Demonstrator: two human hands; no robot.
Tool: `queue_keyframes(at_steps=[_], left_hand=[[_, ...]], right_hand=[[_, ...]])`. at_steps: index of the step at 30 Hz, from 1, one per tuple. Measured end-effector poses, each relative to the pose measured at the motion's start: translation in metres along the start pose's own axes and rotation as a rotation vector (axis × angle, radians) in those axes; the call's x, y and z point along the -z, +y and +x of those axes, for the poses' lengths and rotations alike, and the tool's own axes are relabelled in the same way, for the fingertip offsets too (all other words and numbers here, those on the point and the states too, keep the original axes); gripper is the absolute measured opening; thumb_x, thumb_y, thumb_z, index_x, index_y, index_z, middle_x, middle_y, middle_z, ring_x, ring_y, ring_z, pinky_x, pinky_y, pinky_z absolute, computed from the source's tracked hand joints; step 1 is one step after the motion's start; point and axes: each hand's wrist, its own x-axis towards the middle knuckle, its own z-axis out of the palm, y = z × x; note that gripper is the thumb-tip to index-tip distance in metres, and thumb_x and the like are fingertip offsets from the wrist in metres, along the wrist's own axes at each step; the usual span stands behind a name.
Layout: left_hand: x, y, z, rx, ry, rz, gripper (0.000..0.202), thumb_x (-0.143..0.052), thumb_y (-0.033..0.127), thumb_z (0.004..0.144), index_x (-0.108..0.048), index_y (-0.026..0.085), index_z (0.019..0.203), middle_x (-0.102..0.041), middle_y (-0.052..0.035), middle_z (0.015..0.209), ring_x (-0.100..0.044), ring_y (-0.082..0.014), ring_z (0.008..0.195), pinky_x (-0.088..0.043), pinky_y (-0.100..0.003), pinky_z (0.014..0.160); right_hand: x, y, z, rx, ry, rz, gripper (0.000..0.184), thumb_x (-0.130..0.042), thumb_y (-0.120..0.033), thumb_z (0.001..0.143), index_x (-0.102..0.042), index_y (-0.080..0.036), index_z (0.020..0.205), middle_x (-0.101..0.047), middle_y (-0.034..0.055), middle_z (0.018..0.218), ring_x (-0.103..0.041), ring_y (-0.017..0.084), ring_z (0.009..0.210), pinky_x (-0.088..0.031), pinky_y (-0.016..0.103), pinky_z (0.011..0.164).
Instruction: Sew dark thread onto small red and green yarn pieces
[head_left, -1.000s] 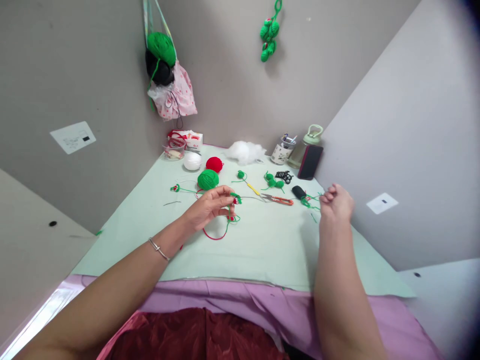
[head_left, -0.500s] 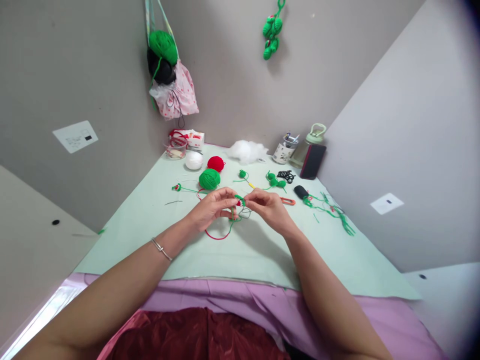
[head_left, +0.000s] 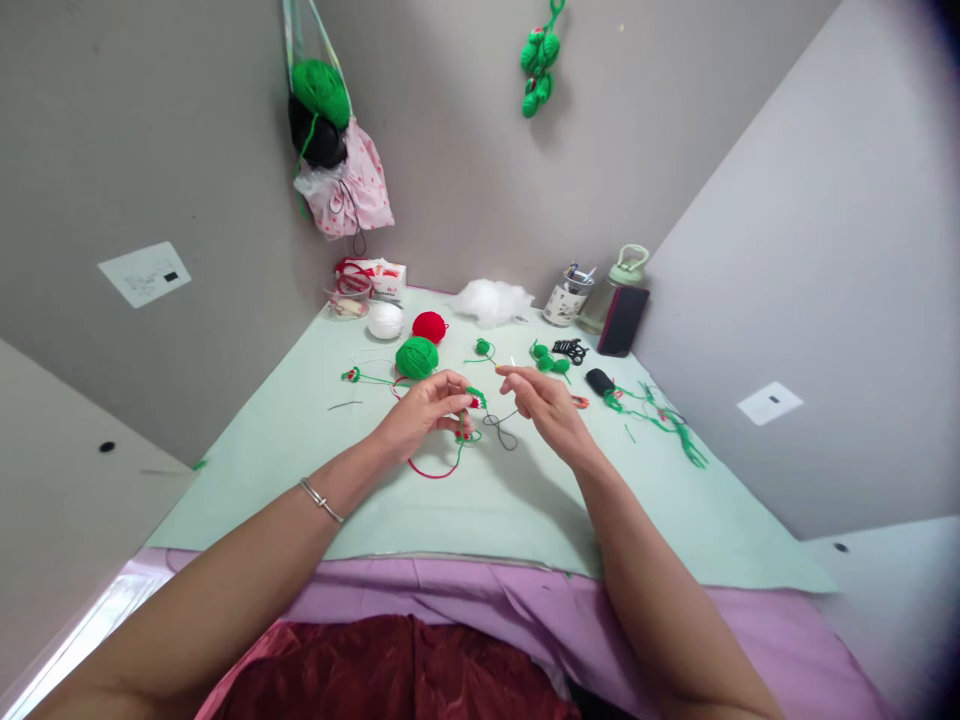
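Observation:
My left hand (head_left: 435,402) pinches a small crocheted piece (head_left: 476,399) in red, white and green between thumb and fingers. Below those fingers hangs a second bit of red and green crochet (head_left: 463,436), partly hidden. A red and green yarn tail (head_left: 436,476) curves under the hand on the table. From the piece a dark thread (head_left: 507,440) loops down and runs toward my right hand (head_left: 546,402), which is apart from the piece, its fingers closed on the thread. A small white tip shows by its fingertips; what it belongs to is unclear.
Balls of green (head_left: 417,358), red (head_left: 430,327) and white yarn (head_left: 385,320) lie beyond my left hand. Fluffy stuffing (head_left: 493,302), a pen cup (head_left: 568,299), a bottle (head_left: 600,300) and a phone (head_left: 624,322) line the back. Green yarn scraps (head_left: 671,425) lie right.
My right hand has moved away from the crocheted piece to the right, drawing the dark thread with it. My left hand still holds the piece in nearly the same spot.

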Motion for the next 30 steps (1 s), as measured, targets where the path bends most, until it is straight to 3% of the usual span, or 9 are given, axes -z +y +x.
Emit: queue_keyframes(at_steps=[2, 5, 10, 14, 18, 22, 26, 30], left_hand=[[0.000, -0.001, 0.001, 0.000, 0.002, 0.008, 0.025, -0.071, 0.033, 0.080, -0.055, 0.018, 0.091, -0.059, 0.0030, 0.079, -0.062, -0.0107, 0.065, -0.056, -0.032, 0.072], [0.000, -0.003, 0.001, 0.000, -0.003, 0.014, 0.027, -0.072, 0.034, 0.079, -0.056, 0.018, 0.094, -0.061, 0.0016, 0.082, -0.062, -0.0109, 0.067, -0.056, -0.033, 0.073], [0.001, -0.003, 0.000, 0.034, 0.016, -0.028, 0.029, -0.070, 0.033, 0.082, -0.055, 0.018, 0.101, -0.061, -0.0001, 0.087, -0.059, -0.0085, 0.066, -0.053, -0.027, 0.068], [0.002, -0.002, 0.000, 0.045, -0.064, -0.041, 0.027, -0.061, 0.041, 0.089, -0.056, 0.015, 0.086, -0.059, -0.0004, 0.086, -0.036, 0.0001, 0.047, -0.030, -0.017, 0.044], [0.003, -0.001, 0.001, 0.062, -0.064, -0.057, 0.025, -0.067, 0.037, 0.084, -0.056, 0.014, 0.082, -0.058, 0.0010, 0.079, -0.029, 0.0006, 0.045, -0.022, -0.018, 0.043], [0.003, 0.000, 0.001, 0.040, 0.008, -0.021, 0.024, -0.070, 0.035, 0.080, -0.058, 0.014, 0.081, -0.057, 0.0014, 0.075, -0.031, -0.0008, 0.046, -0.022, -0.019, 0.043], [0.003, -0.001, 0.002, 0.011, 0.079, 0.019, 0.023, -0.071, 0.034, 0.079, -0.058, 0.015, 0.081, -0.058, 0.0013, 0.074, -0.031, -0.0018, 0.046, -0.020, -0.020, 0.043], [0.003, 0.001, 0.002, -0.015, 0.112, 0.058, 0.021, -0.070, 0.033, 0.079, -0.058, 0.016, 0.081, -0.056, 0.0024, 0.070, -0.027, -0.0029, 0.045, -0.016, -0.022, 0.043]], right_hand=[[-0.004, -0.006, -0.003, 0.038, -0.083, 0.001, 0.035, -0.056, -0.048, 0.091, -0.069, -0.019, 0.105, -0.063, 0.0038, 0.089, -0.044, 0.011, 0.063, -0.035, 0.026, 0.057], [-0.012, -0.010, -0.006, 0.101, -0.113, -0.056, 0.024, -0.065, -0.041, 0.087, -0.069, -0.018, 0.092, -0.060, 0.0021, 0.081, -0.043, 0.011, 0.062, -0.035, 0.026, 0.057], [-0.019, -0.005, -0.009, 0.321, 0.089, -0.275, 0.011, -0.061, -0.030, 0.091, -0.065, -0.020, 0.089, -0.058, 0.0020, 0.078, -0.044, 0.011, 0.059, -0.039, 0.027, 0.058], [-0.021, 0.002, -0.011, 0.519, 0.171, -0.519, 0.012, -0.054, -0.025, 0.095, -0.065, -0.021, 0.092, -0.061, 0.0048, 0.083, -0.054, 0.013, 0.064, -0.042, 0.027, 0.061], [-0.024, 0.004, -0.013, 0.605, 0.193, -0.693, 0.018, -0.049, -0.023, 0.097, -0.067, -0.023, 0.093, -0.065, 0.0068, 0.084, -0.060, 0.016, 0.074, -0.044, 0.028, 0.068], [-0.025, 0.002, -0.013, 0.560, 0.204, -0.638, 0.017, -0.050, -0.023, 0.096, -0.065, -0.023, 0.104, -0.065, 0.0065, 0.088, -0.058, 0.015, 0.070, -0.045, 0.028, 0.066], [-0.023, -0.001, -0.011, 0.389, 0.179, -0.449, 0.030, -0.059, -0.027, 0.091, -0.059, -0.022, 0.121, -0.061, 0.0049, 0.092, -0.051, 0.012, 0.061, -0.044, 0.028, 0.062], [-0.020, 0.000, -0.008, 0.229, 0.072, -0.307, 0.014, -0.059, -0.029, 0.090, -0.067, -0.020, 0.098, -0.061, 0.0025, 0.079, -0.051, 0.013, 0.062, -0.041, 0.028, 0.061]])
